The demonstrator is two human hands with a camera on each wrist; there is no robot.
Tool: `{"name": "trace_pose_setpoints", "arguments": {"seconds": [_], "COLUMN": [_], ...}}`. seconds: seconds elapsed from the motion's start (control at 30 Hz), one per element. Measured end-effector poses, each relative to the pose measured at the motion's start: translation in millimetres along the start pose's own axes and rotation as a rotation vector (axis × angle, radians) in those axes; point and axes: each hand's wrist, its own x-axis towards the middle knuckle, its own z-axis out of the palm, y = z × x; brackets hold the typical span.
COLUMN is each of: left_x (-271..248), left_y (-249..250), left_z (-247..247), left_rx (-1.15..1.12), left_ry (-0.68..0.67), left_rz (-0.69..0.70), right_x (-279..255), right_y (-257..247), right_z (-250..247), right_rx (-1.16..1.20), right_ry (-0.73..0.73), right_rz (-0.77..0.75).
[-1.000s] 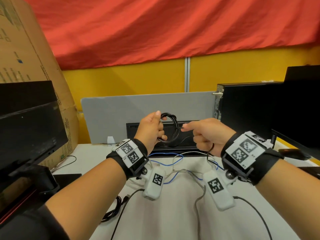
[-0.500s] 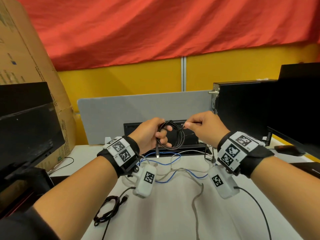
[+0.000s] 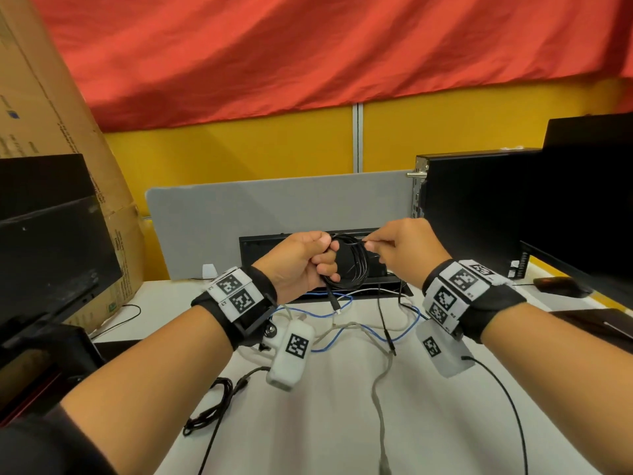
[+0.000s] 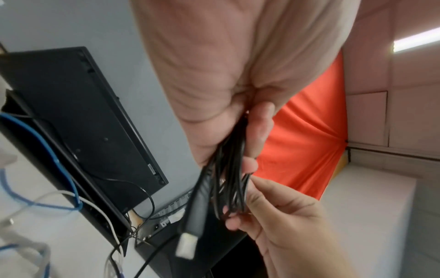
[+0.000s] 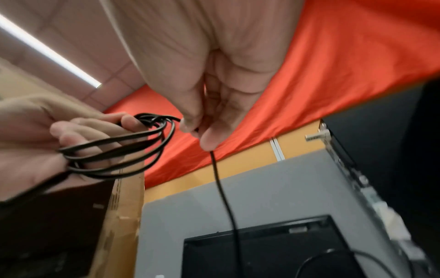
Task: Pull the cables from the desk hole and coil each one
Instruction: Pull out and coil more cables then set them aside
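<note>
Right hand [image 3: 399,250] has closed in, pinching the thin black cable coil [image 3: 352,265] gripped by left hand [image 3: 301,262]; blue cable [image 3: 407,329], grey cable [image 3: 378,392] remain uncoiled.

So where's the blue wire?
In the head view, the thin blue wire lies looped on the white desk, below both raised hands, by the black desk hole.

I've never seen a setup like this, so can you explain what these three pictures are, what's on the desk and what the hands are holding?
No machine here: a person wears three cameras. One picture looks down from the head; the other two look along each wrist.

The left hand grips a black cable wound into loops. The right hand pinches that cable's loose stretch at the top of the loops.

On the white desk lie blue, grey and other black cables, and a small coiled bundle.
</note>
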Motion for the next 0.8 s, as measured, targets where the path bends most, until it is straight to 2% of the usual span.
{"name": "trace_pose_setpoints", "arguments": {"seconds": [0.07,0.2,0.27,0.33,0.47,0.63,0.8], "left_x": [1.1,3.9,4.4,4.5,2.9,0.3,1.2], "left_y": [-1.7,-6.0,-7.7,-10.0,-13.6,-14.9,-14.2], "left_z": [1.0,3.9,3.8,3.3,3.7,6.9,10.2], "left_rx": [-0.1,-0.209,-0.227,-0.233,-0.22,-0.151,-0.04], "left_ry": [-0.002,0.015,0.034,0.049,0.069,0.09,0.158], "left_rz": [0.009,0.059,0.074,0.083,0.084,0.079,0.085], "right_x": [-3.0,-10.3,-12.4,-13.8,-18.6,-23.0,-21.7], "right_y": [-2.7,-19.2,-27.5,-32.3,-38.3,-40.5,-45.8], "right_z": [4.4,13.5,15.5,15.7,16.4,16.2,11.1], "right_rx": [0.202,0.805,1.076,1.243,1.203,1.098,1.364], "right_ry": [0.033,0.099,0.084,0.059,0.019,0.052,-0.023], "right_rz": [0.123,0.425,0.565,0.64,0.629,0.649,0.641]}}
